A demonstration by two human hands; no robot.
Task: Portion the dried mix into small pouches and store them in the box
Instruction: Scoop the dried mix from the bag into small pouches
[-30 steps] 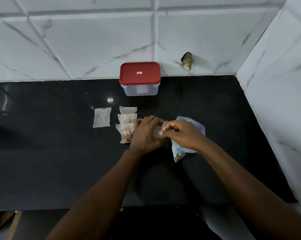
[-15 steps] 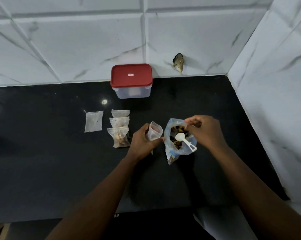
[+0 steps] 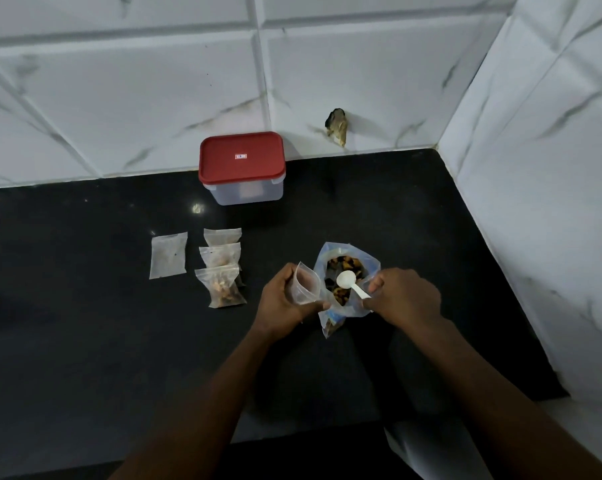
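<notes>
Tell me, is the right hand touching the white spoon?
Touching. The head view shows the right hand pinching the handle end of the white spoon.

Seen from a head-worn camera, a person's left forearm (image 3: 202,403) and right forearm (image 3: 483,382) are bare along their whole visible length, from the near edge of the frame to the wrists. The left hand (image 3: 285,299) and right hand (image 3: 403,299) are uncovered too; dim light hides finer detail on the fingers. A pale patch (image 3: 431,448) near right, between the arms, may be clothing; it cannot be told.
</notes>
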